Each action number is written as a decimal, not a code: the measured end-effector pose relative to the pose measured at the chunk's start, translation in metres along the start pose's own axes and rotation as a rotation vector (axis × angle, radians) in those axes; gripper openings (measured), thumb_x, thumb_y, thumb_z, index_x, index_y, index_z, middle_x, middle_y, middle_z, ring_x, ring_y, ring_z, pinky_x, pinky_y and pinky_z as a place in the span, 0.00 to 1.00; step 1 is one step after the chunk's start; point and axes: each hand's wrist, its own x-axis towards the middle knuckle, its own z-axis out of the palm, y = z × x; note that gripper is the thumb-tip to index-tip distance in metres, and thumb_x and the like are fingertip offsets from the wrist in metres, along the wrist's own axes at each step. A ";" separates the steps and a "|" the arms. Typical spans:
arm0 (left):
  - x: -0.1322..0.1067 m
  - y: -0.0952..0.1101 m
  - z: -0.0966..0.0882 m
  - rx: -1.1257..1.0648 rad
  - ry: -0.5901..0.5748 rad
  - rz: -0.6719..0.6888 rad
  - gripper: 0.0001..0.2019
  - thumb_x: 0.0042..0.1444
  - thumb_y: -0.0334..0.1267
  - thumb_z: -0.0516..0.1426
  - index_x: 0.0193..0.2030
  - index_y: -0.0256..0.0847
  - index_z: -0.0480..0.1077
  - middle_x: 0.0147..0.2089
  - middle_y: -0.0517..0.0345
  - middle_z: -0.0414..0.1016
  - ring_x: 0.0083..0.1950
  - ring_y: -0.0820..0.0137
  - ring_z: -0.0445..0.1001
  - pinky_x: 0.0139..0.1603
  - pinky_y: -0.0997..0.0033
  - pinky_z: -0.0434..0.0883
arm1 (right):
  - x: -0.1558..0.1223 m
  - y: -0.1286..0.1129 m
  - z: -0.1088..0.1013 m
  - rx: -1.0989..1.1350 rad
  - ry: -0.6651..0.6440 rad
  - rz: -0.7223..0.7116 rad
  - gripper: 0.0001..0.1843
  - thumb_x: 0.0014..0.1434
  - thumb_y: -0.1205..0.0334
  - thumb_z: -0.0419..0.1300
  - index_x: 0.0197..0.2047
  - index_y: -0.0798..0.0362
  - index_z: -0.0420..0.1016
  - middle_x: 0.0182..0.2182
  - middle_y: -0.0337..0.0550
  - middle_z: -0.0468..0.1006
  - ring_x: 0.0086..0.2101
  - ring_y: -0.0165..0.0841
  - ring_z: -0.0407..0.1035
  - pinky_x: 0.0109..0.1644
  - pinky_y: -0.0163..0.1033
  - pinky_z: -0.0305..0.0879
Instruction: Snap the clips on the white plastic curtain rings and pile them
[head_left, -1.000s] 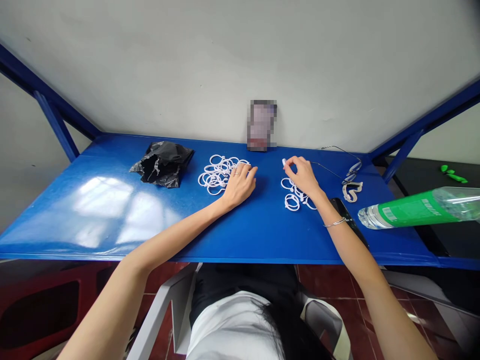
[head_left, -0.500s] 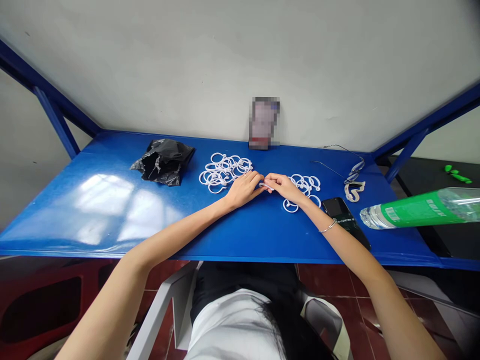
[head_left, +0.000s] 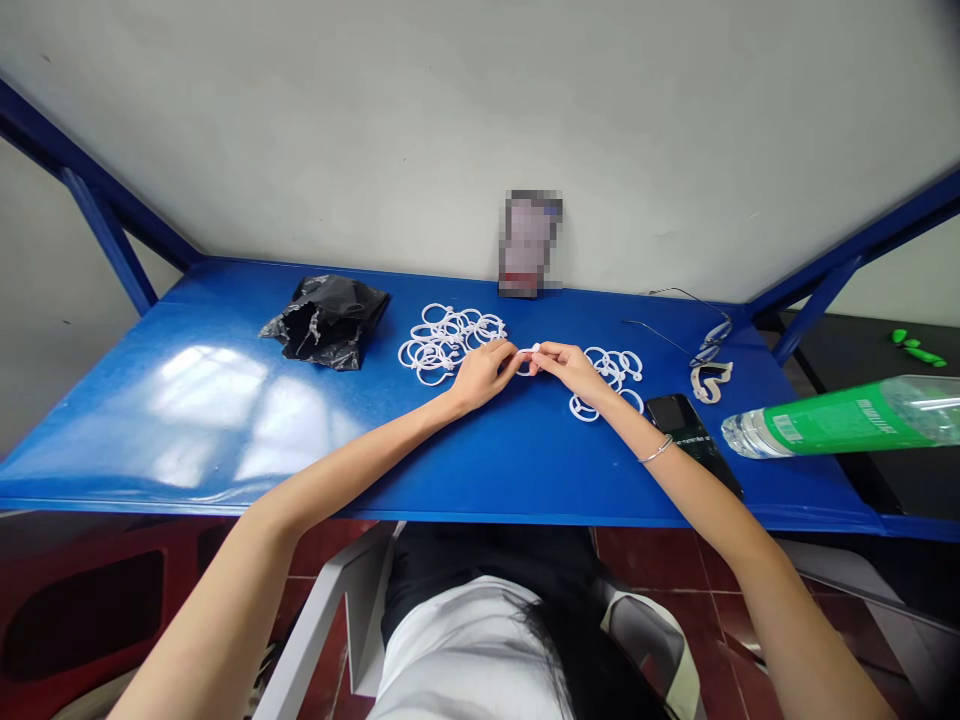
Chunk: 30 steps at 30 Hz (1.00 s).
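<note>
Between my two hands is a white plastic ring (head_left: 524, 369), which looks like a shower curtain ring. My left hand (head_left: 484, 376) has its fingers closed on the ring's left side. On the other side, my right hand (head_left: 568, 370) pinches the ring near its small knob. Fingers cover part of the ring, so I cannot tell whether it is fastened. A heap of similar white rings (head_left: 442, 340) lies just beyond and left of my left hand. Several more white rings (head_left: 628, 366) lie beside my right hand and wrist, partly hidden by it.
A crumpled black plastic bag (head_left: 330, 320) sits on the blue table (head_left: 420, 470) at left. A blurred-out upright object (head_left: 529, 245) leans on the wall. To the right are eyeglasses (head_left: 711, 342), a white strap-like item (head_left: 710, 382), a black phone (head_left: 690, 437) and a green-labelled bottle (head_left: 840, 418).
The ring between my hands has turned, so its round outline and knob now show more. My fingers have shifted slightly around it. The other rings look the same.
</note>
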 end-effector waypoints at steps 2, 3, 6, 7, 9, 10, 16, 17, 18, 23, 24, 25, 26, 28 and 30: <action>0.000 0.000 0.000 -0.103 -0.014 0.013 0.16 0.69 0.46 0.48 0.38 0.39 0.69 0.34 0.55 0.74 0.32 0.72 0.71 0.32 0.73 0.63 | -0.001 -0.001 0.000 -0.143 0.008 -0.035 0.22 0.62 0.43 0.57 0.28 0.52 0.74 0.30 0.41 0.77 0.37 0.35 0.70 0.48 0.41 0.62; 0.001 0.001 0.000 -0.149 -0.024 0.020 0.15 0.68 0.46 0.49 0.40 0.39 0.69 0.35 0.55 0.75 0.33 0.72 0.71 0.33 0.73 0.64 | -0.002 -0.001 0.001 -0.230 0.005 -0.056 0.22 0.63 0.44 0.56 0.27 0.52 0.73 0.29 0.41 0.76 0.36 0.35 0.69 0.46 0.40 0.62; 0.002 0.001 -0.002 -0.252 -0.064 -0.006 0.15 0.67 0.47 0.50 0.37 0.38 0.68 0.34 0.56 0.75 0.32 0.73 0.70 0.32 0.74 0.64 | -0.004 -0.004 0.002 -0.436 -0.017 -0.106 0.21 0.66 0.47 0.53 0.28 0.51 0.72 0.27 0.41 0.75 0.34 0.35 0.67 0.43 0.40 0.60; 0.002 0.001 -0.002 -0.292 -0.082 -0.037 0.16 0.67 0.48 0.51 0.36 0.38 0.68 0.32 0.57 0.74 0.29 0.74 0.69 0.31 0.75 0.63 | -0.005 -0.004 0.003 -0.465 -0.023 -0.116 0.21 0.66 0.48 0.52 0.28 0.51 0.71 0.27 0.41 0.75 0.34 0.35 0.67 0.43 0.40 0.60; 0.003 0.002 -0.003 -0.401 -0.133 -0.109 0.17 0.65 0.52 0.52 0.37 0.38 0.67 0.30 0.60 0.72 0.25 0.77 0.66 0.28 0.76 0.62 | -0.006 -0.004 0.004 -0.477 -0.020 -0.133 0.20 0.67 0.49 0.51 0.28 0.51 0.71 0.27 0.41 0.75 0.33 0.34 0.67 0.42 0.39 0.60; 0.003 0.003 -0.004 -0.466 -0.156 -0.140 0.18 0.64 0.53 0.53 0.38 0.38 0.66 0.30 0.61 0.72 0.24 0.78 0.66 0.27 0.76 0.62 | -0.006 -0.004 0.004 -0.482 -0.010 -0.139 0.20 0.67 0.50 0.51 0.29 0.51 0.71 0.28 0.41 0.75 0.33 0.34 0.67 0.42 0.39 0.60; 0.006 0.002 -0.002 -0.782 -0.224 -0.248 0.24 0.55 0.60 0.60 0.41 0.38 0.64 0.38 0.56 0.73 0.37 0.70 0.78 0.37 0.73 0.73 | -0.006 -0.002 0.006 -0.464 0.078 -0.121 0.19 0.64 0.46 0.54 0.29 0.50 0.72 0.25 0.40 0.74 0.30 0.34 0.65 0.39 0.39 0.59; 0.006 0.002 -0.002 -0.805 -0.224 -0.255 0.25 0.54 0.60 0.61 0.40 0.37 0.64 0.38 0.56 0.73 0.37 0.70 0.78 0.38 0.72 0.74 | -0.006 -0.002 0.007 -0.428 0.080 -0.105 0.20 0.64 0.45 0.55 0.29 0.50 0.72 0.25 0.40 0.74 0.29 0.34 0.65 0.38 0.39 0.59; 0.007 0.001 -0.002 -0.821 -0.220 -0.261 0.25 0.54 0.60 0.61 0.40 0.37 0.65 0.38 0.57 0.72 0.37 0.71 0.78 0.38 0.73 0.73 | -0.005 -0.003 0.007 -0.379 0.075 -0.085 0.20 0.63 0.43 0.55 0.29 0.50 0.72 0.25 0.39 0.73 0.28 0.33 0.64 0.36 0.39 0.58; 0.011 0.001 -0.008 -0.857 -0.268 -0.314 0.27 0.51 0.63 0.61 0.39 0.37 0.65 0.30 0.60 0.70 0.26 0.78 0.68 0.21 0.81 0.59 | -0.005 -0.011 0.005 -0.112 -0.028 -0.014 0.24 0.60 0.39 0.57 0.27 0.52 0.70 0.26 0.39 0.73 0.29 0.31 0.65 0.35 0.37 0.59; 0.011 0.002 -0.010 -0.864 -0.292 -0.320 0.28 0.51 0.63 0.61 0.38 0.37 0.65 0.29 0.62 0.69 0.24 0.79 0.65 0.20 0.80 0.57 | -0.005 -0.012 0.005 -0.085 -0.047 -0.002 0.24 0.60 0.38 0.58 0.27 0.52 0.70 0.26 0.39 0.72 0.28 0.30 0.64 0.34 0.37 0.59; 0.012 0.002 -0.012 -0.868 -0.316 -0.318 0.28 0.52 0.64 0.60 0.37 0.37 0.65 0.27 0.63 0.68 0.22 0.80 0.62 0.20 0.80 0.56 | -0.005 -0.012 0.005 -0.061 -0.064 0.015 0.25 0.59 0.38 0.58 0.28 0.52 0.71 0.25 0.38 0.71 0.27 0.30 0.63 0.33 0.36 0.58; 0.012 0.003 -0.013 -0.868 -0.340 -0.311 0.27 0.53 0.64 0.59 0.35 0.37 0.65 0.26 0.63 0.66 0.22 0.81 0.60 0.20 0.79 0.56 | -0.005 -0.012 0.004 -0.034 -0.078 0.036 0.25 0.58 0.37 0.59 0.29 0.52 0.71 0.24 0.37 0.70 0.26 0.29 0.62 0.31 0.36 0.57; 0.012 0.003 -0.015 -0.865 -0.391 -0.300 0.27 0.55 0.64 0.57 0.30 0.37 0.65 0.24 0.64 0.63 0.22 0.81 0.57 0.22 0.77 0.55 | -0.004 -0.010 0.004 0.031 -0.105 0.080 0.25 0.57 0.37 0.61 0.31 0.53 0.72 0.23 0.36 0.68 0.24 0.27 0.60 0.28 0.35 0.54; 0.012 0.002 -0.015 -0.881 -0.442 -0.304 0.28 0.56 0.64 0.55 0.27 0.37 0.65 0.23 0.65 0.59 0.22 0.81 0.55 0.23 0.76 0.53 | -0.003 -0.008 0.005 0.109 -0.129 0.115 0.26 0.55 0.35 0.62 0.30 0.53 0.73 0.23 0.35 0.66 0.23 0.26 0.57 0.27 0.35 0.52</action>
